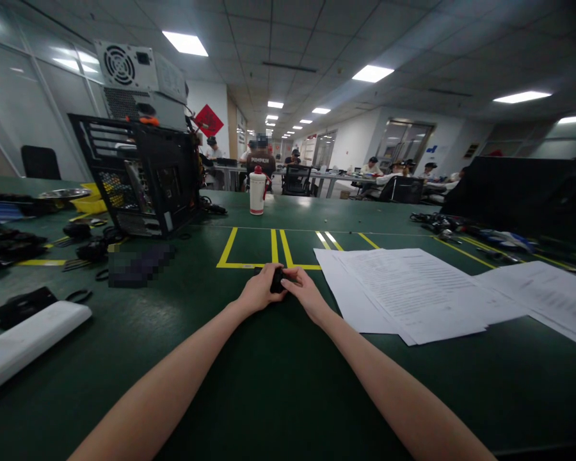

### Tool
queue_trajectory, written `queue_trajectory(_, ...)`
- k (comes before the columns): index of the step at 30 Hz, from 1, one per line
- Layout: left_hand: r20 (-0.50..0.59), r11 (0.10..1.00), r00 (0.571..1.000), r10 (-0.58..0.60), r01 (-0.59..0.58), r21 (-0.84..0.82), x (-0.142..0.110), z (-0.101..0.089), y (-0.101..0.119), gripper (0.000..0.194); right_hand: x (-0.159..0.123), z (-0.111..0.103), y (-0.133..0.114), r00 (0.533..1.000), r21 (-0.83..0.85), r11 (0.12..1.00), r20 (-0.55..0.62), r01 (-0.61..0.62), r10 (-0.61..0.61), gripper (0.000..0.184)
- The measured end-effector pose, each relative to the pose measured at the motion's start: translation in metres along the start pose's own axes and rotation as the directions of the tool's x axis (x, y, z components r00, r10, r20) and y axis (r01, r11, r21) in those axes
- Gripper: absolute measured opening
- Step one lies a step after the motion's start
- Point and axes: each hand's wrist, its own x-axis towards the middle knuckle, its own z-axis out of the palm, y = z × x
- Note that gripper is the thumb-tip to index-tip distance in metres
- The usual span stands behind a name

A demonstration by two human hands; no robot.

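Observation:
Both my hands meet over the green table [278, 358], around a small black object [277, 280] whose kind I cannot make out. My left hand [262, 288] wraps its fingers over the object's left side. From the right, my right hand [304, 289] pinches it with thumb and fingers. Much of the object is hidden by the fingers. Just beyond it, yellow tape lines [242, 265] mark out boxes on the tabletop. To the right of my right hand lie printed paper sheets [408, 294].
A black computer case [148, 179] carries a power supply [129, 67] at the left. A white bottle [257, 192] with a red lid stands ahead. At left lie a long white case [38, 339] and dark parts; cables [441, 224] lie at right. People sit farther back.

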Motion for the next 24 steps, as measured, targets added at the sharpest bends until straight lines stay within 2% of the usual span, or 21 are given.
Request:
queue_trajectory(3, -0.006, 1.000, 1.000, 0.024, -0.024, 0.005, 0.000, 0.000, -0.001, 0.055, 0.003, -0.002, 0.004, 0.999, -0.023, 0.999, -0.028, -0.032, 0.032, 0.031)
queue_trajectory(6, -0.011, 1.000, 1.000, 0.027, -0.027, 0.004, -0.001, 0.001, -0.002, 0.055, 0.003, -0.002, 0.003, 0.997, -0.018, 0.997, 0.010, -0.074, 0.074, 0.033)
queue_trajectory(10, 0.003, 1.000, 1.000, 0.018, -0.018, 0.003, -0.001, 0.000, 0.000, 0.056, -0.002, -0.001, -0.004, 0.997, 0.029, 0.998, 0.038, -0.060, 0.059, 0.033)
queue_trajectory(14, 0.000, 1.000, 1.000, 0.015, -0.015, 0.005, -0.001, -0.001, 0.001, 0.055, -0.001, -0.001, -0.001, 0.999, 0.014, 0.998, -0.002, -0.053, 0.053, 0.028)
queue_trajectory(17, -0.001, 1.000, 1.000, 0.006, -0.006, 0.010, 0.000, 0.000, 0.001, 0.055, 0.004, -0.002, 0.008, 0.997, 0.021, 0.997, -0.019, -0.071, 0.071, 0.032)
queue_trajectory(24, 0.007, 1.000, 1.000, 0.020, -0.020, 0.000, -0.001, -0.001, -0.001, 0.058, 0.005, -0.004, 0.007, 0.996, 0.068, 0.996, 0.074, -0.057, 0.052, 0.035)
